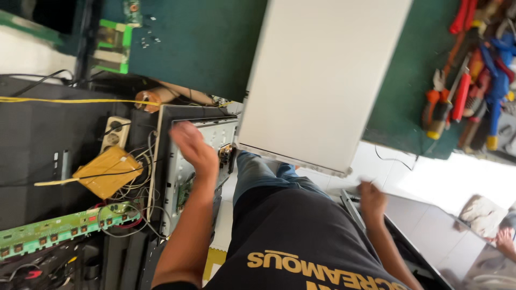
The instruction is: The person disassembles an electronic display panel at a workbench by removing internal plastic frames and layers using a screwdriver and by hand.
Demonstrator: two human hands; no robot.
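Head view, white panel: we see a large flat white panel (322,80) lying tilted across the green work surface (204,43), its near edge hanging over the tabletop just above the person's knees in blue jeans (258,172).
Head view, left hand: our left hand (193,146) is raised over the stripped metal screen chassis (180,177), fingers loosely spread and blurred; it grips nothing that we can see and stands apart from the panel's near left corner.
Head view, right hand: our right hand (372,200) sits just below the panel's near right corner, blurred; we cannot tell whether it is closed or whether it touches the panel.
Head view, left side: a yellow padded envelope (107,171) lies among loose wires beside a white power strip (115,133), and a long green circuit board (59,228) runs below them.
Head view, far left: a small green circuit board (113,45) rests at the edge of the green surface, with a roll of brown tape (153,99) nearer the chassis.
Head view, right side: a heap of red, orange and blue hand tools (467,80) lies on the green surface, well apart from the panel.
Head view, lower right: another person's hand (505,239) shows at the frame edge near a crumpled cloth (484,212).
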